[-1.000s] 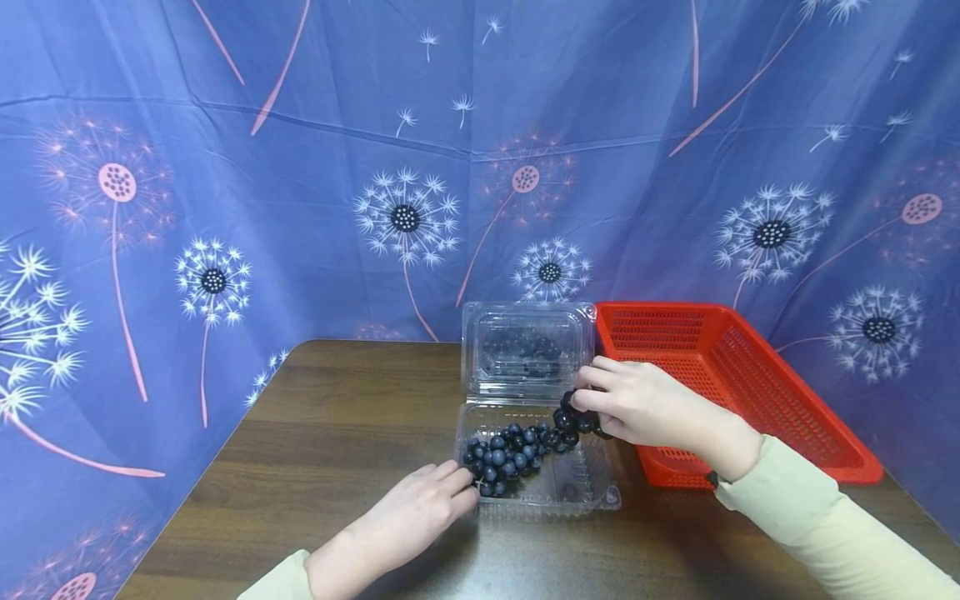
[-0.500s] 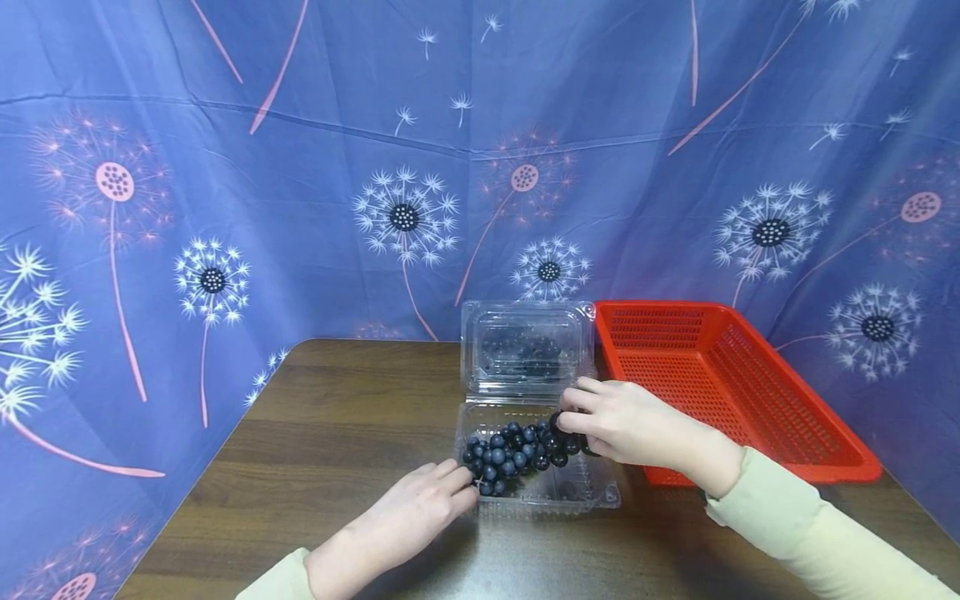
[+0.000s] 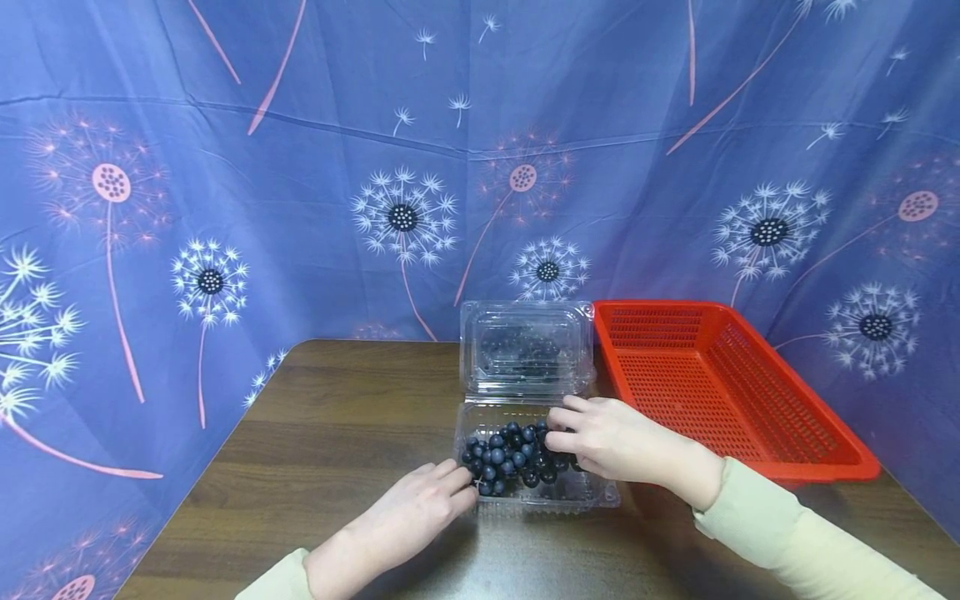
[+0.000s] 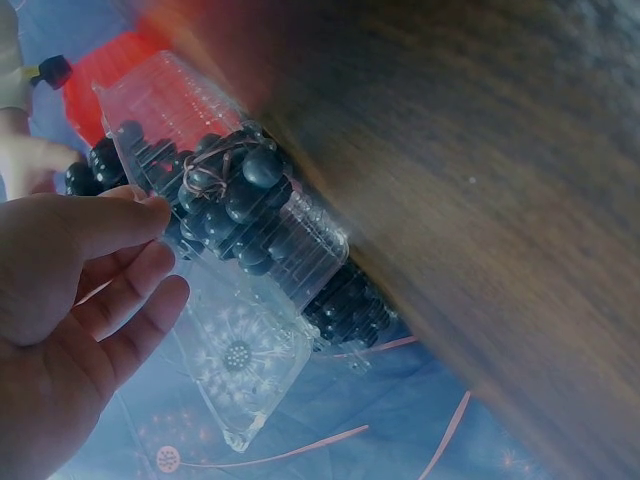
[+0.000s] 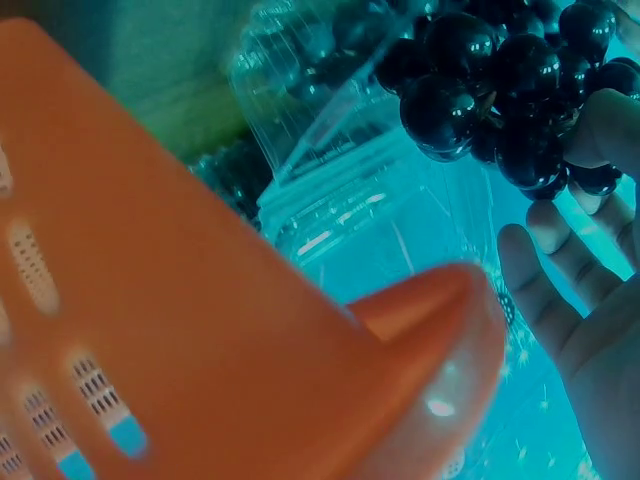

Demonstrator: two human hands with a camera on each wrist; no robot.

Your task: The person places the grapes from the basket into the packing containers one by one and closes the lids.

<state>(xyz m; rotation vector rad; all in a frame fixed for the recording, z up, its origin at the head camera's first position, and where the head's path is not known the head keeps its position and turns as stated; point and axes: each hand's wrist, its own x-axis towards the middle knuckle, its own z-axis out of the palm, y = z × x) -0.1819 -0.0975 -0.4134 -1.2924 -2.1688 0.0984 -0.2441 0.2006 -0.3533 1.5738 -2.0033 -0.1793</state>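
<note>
A clear plastic clamshell box [image 3: 585, 500] stands with its lid [image 3: 470, 358] raised at the back. Dull bluish-black grapes [image 3: 498, 456] fill the left part of its base, with a thin stem [image 4: 205, 180] on top. My left hand [image 3: 420, 510] pinches the box's near left edge, thumb and fingertips close together in the left wrist view. Over the right part of the base, my right hand [image 3: 611, 440] grips a bunch of glossy black grapes [image 5: 530, 150]. The thumb presses on the berries, which lie low beside the duller ones. The hand hides part of the bunch.
A red perforated plastic basket [image 3: 806, 396] stands right of the box, close to the right forearm. More dark grapes [image 4: 345, 308] show behind the raised lid. The wooden table [image 3: 337, 433] ends at a blue dandelion-print curtain [image 3: 315, 208].
My right hand has moved left and down with the glossy bunch, from the basket's edge into the box's right side. The left hand has stayed at the box's edge.
</note>
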